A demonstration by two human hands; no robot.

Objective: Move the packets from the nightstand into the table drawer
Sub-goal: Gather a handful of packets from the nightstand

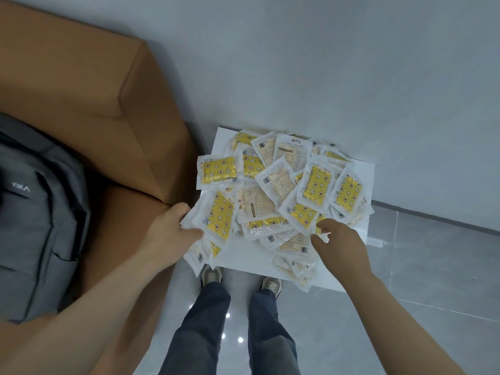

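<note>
Head view — yellow star-print packets [313,188], left hand [173,228] pinching one, right hand [338,242] loose-fingered

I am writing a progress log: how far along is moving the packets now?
Nothing looks done: the packets lie heaped on the white nightstand, no drawer in view. In hand: the left hand grips packets at the pile's left edge; the right hand reaches in, holding nothing. Left: the whole pile.

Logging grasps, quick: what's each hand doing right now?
Left hand: pinching a yellow packet.
Right hand: open above other packets, holding nothing.
</note>
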